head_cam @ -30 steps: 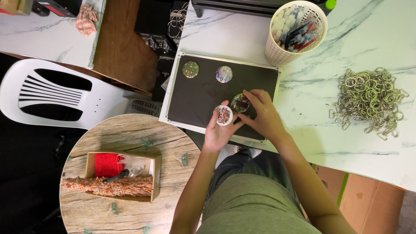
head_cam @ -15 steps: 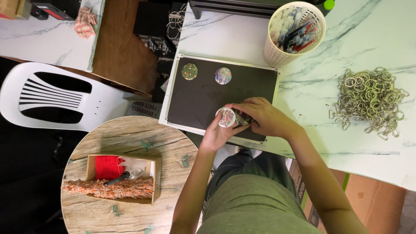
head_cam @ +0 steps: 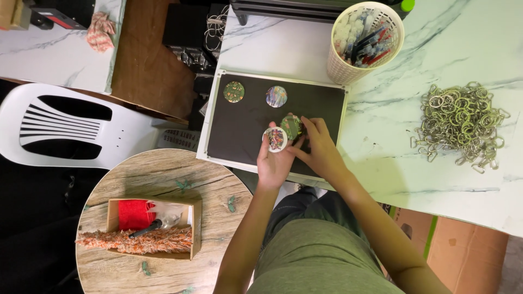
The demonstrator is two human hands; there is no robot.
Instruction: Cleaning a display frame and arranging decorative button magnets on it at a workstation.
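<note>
Over black mat (head_cam: 245,130), left hand (head_cam: 275,163) shifted left, badge (head_cam: 275,139) raised

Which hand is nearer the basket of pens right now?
Right. The right hand sits on the black mat below and a little left of the basket of pens; the left hand, holding a white-rimmed round badge, lies farther left.

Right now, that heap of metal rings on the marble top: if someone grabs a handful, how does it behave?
The heap of metal rings looks loose and tangled, so a handful would probably drag linked neighbours along. It likely sags and shifts rather than lifting as one stiff piece. On the smooth marble table, pushed rings would probably slide and spread; strays already lie at the heap's edge.
</note>
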